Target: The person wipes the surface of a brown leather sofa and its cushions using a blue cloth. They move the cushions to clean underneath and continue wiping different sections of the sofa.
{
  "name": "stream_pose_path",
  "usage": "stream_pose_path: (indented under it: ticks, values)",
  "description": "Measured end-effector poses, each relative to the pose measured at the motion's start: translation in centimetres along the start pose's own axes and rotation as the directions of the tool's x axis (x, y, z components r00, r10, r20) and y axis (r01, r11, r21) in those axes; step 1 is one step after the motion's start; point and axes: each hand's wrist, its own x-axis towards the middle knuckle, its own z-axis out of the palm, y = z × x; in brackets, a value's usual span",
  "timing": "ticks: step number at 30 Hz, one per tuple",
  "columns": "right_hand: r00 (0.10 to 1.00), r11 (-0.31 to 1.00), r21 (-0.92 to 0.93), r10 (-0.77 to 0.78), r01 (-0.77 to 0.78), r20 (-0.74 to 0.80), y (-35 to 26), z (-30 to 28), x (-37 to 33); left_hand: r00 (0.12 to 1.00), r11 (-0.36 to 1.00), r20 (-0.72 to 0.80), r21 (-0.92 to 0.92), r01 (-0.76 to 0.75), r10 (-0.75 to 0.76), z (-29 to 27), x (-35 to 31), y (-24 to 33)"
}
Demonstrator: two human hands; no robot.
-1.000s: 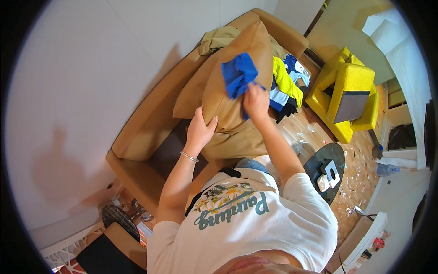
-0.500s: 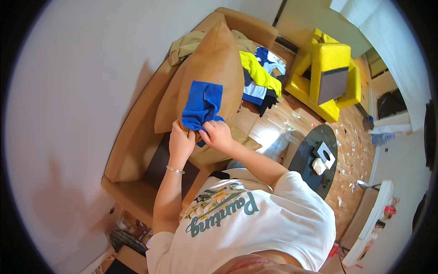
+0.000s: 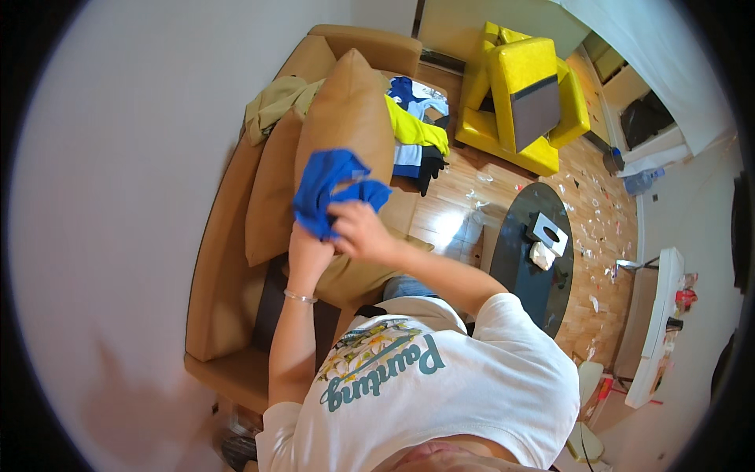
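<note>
A bright blue cloth [image 3: 318, 189] is bunched and bent over in front of the brown cushion, its edges smeared by motion. My left hand [image 3: 310, 250], with a bracelet on the wrist, is closed round the cloth's lower end. Beside it, my right hand [image 3: 363, 231] has curled fingers at the cloth's lower right part; they are blurred but appear to pinch it. Behind the cloth stands a large brown cushion [image 3: 350, 114], leaning on another brown cushion [image 3: 271, 185] on the sofa.
Around me is a brown sofa [image 3: 216, 315] against the wall. A pile of clothes, with a yellow-green garment [image 3: 413, 130], lies beyond the cushions. To the right are a yellow armchair [image 3: 480, 130] and an oval dark table [image 3: 511, 275] bearing a tissue box [image 3: 548, 234]. Scraps litter the wooden floor [image 3: 594, 259].
The cloth, which hung spread out above my hands, is now bunched and folded over. My right hand has shifted slightly toward my left. The view has turned, so the furniture sits farther left.
</note>
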Motion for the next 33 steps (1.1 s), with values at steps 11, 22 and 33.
stream_pose_path:
  ticks: [11,22,33]
  values:
    - [0.997,0.997,-0.009,0.073,-0.073,0.001,5.0,-0.7,2.4,0.992,0.975,-0.109,0.204,0.084,-0.062,-1.2,-1.6,0.5]
    - [0.982,0.989,-0.075,0.112,-0.124,-0.15,3.4,-1.8,1.2,0.996,0.973,-0.094,0.229,0.029,-0.007,1.0,-1.8,0.9]
    - [0.943,0.944,-0.176,0.234,-0.279,-0.238,10.6,-2.8,3.5,0.999,0.97,-0.046,0.241,-0.011,0.023,0.6,-2.5,0.2]
